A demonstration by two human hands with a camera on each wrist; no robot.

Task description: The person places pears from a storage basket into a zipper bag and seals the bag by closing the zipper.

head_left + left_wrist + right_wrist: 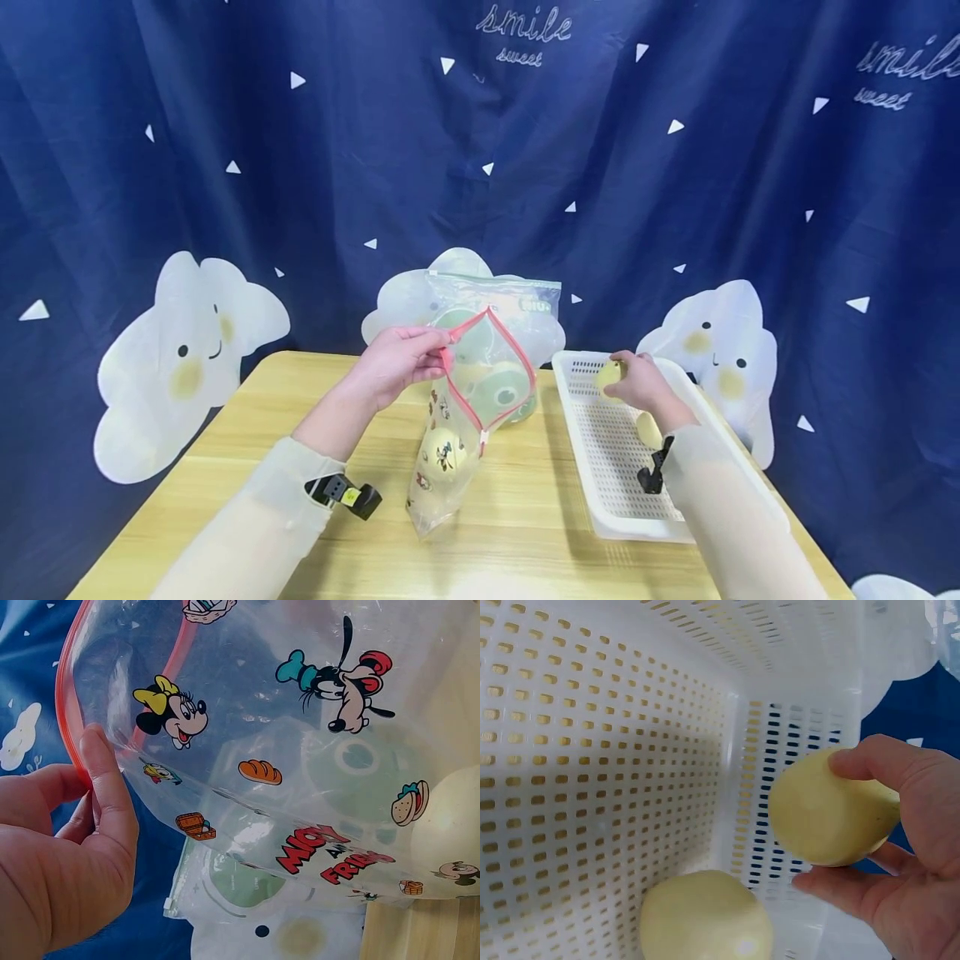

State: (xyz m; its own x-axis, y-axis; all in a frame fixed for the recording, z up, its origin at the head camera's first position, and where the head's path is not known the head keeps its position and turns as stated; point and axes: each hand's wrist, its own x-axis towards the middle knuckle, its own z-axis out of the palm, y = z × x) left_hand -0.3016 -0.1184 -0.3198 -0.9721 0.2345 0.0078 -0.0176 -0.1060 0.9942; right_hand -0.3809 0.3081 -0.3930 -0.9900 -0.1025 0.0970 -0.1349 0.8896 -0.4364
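One pale yellow round item sits low in the clear printed bag, below and right of the left hand, which pinches the bag's pink zip edge, mouth gaping. Right hand grips a yellow fruit between thumb and fingers, at the far end of the white basket; second fruit lies in the basket, just nearer than that hand. Green-zip bag beyond the left hand

Pale yellow and white against navy
Through my feed: a clear bag with coral trim and colourful cartoon prints, pale-yellow fruit, white basket, wood-grain table, triangle-dotted navy curtain.
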